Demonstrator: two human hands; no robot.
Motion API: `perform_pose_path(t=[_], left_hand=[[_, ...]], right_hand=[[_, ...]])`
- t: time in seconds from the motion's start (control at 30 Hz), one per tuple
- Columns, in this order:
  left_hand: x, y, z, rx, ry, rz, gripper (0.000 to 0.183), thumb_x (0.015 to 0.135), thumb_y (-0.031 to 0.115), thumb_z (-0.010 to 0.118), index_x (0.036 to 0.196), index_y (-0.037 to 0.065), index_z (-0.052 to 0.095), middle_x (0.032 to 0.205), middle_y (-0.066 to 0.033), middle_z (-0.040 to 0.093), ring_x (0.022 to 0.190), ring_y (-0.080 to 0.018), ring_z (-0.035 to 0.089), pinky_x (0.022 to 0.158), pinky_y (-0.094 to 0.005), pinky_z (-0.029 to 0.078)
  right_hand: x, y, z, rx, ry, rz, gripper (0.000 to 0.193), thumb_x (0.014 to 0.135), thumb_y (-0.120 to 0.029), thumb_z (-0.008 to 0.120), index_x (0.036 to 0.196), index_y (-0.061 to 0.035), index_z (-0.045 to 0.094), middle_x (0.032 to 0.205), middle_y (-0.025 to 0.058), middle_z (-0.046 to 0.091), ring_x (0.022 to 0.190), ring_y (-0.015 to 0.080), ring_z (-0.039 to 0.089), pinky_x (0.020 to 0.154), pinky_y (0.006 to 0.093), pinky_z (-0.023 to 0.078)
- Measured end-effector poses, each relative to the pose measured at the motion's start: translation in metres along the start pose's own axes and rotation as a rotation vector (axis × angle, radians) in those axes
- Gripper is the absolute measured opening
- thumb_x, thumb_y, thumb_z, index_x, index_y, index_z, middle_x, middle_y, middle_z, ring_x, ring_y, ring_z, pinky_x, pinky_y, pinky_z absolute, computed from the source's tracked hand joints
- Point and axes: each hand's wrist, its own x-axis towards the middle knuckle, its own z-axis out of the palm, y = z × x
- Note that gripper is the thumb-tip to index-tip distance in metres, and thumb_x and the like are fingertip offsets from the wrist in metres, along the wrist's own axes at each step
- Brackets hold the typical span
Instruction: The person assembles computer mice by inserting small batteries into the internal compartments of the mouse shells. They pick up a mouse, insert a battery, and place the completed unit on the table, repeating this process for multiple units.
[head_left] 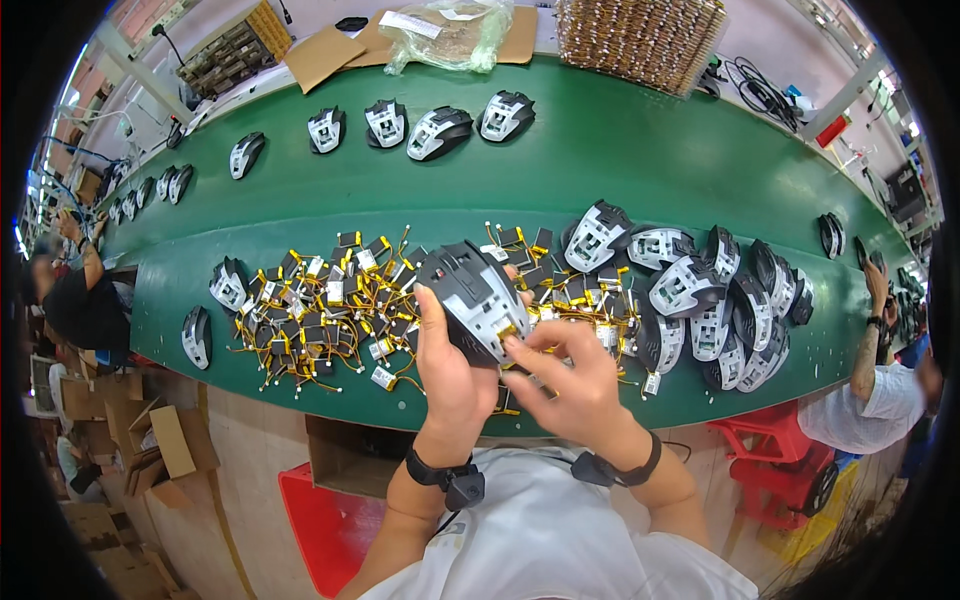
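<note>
My left hand (452, 385) grips a black and silver-grey computer mouse shell (466, 290), tilted above the bench, with its openings showing. At the shell's lower end my right hand (582, 388) has its fingers bent; the index fingertip touches a small yellow and white part (507, 330) there. What the right fingers pinch, if anything, is too small to make out. Behind and beside both hands spreads a heap of small black battery packs (320, 305) with yellow tape and thin wires. More mouse shells (690, 287) lie piled to the right of the heap.
Two mouse shells (197, 337) sit left of the batteries. A spaced row of shells (387, 122) stands along the far green bench (640, 150). Behind are cardboard, a clear plastic bag (450, 35) and a stacked tray block (640, 40). Co-workers sit at both sides; red stools (775, 450) stand right.
</note>
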Motion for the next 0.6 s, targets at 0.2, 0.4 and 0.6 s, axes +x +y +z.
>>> perform_pose_path(t=[0.2, 0.4, 0.6], left_hand=[[0.001, -0.002, 0.002, 0.057, 0.034, -0.025, 0.070, 0.103, 0.060, 0.023, 0.133, 0.003, 0.051, 0.119, -0.0175, 0.065, 0.101, -0.0322, 0.066, 0.087, -0.0436, 0.055], [-0.003, 0.000, 0.000, -0.012, -0.055, -0.089, 0.069, 0.103, 0.060, 0.024, 0.134, 0.004, 0.050, 0.124, -0.0181, 0.063, 0.103, -0.0312, 0.066, 0.090, -0.0440, 0.055], [-0.006, 0.001, 0.003, 0.000, -0.095, -0.054, 0.068, 0.103, 0.058, 0.024, 0.137, 0.003, 0.047, 0.128, -0.0185, 0.061, 0.106, -0.0299, 0.065, 0.092, -0.0440, 0.054]], right_hand=[[-0.004, 0.003, -0.005, -0.160, -0.094, -0.095, 0.044, 0.074, -0.005, 0.075, 0.117, -0.0057, 0.069, 0.102, 0.0085, 0.056, 0.085, 0.0238, 0.059, 0.070, 0.0334, 0.052], [0.015, 0.020, -0.030, 0.350, -0.279, 0.140, 0.026, 0.080, -0.007, 0.076, 0.106, -0.0103, 0.075, 0.094, 0.0066, 0.056, 0.084, 0.0199, 0.058, 0.075, 0.0338, 0.052], [0.004, 0.022, -0.012, 0.540, -0.075, 0.374, 0.018, 0.075, -0.004, 0.081, 0.092, -0.0073, 0.076, 0.090, 0.0043, 0.060, 0.078, 0.0133, 0.058, 0.064, 0.0256, 0.051]])
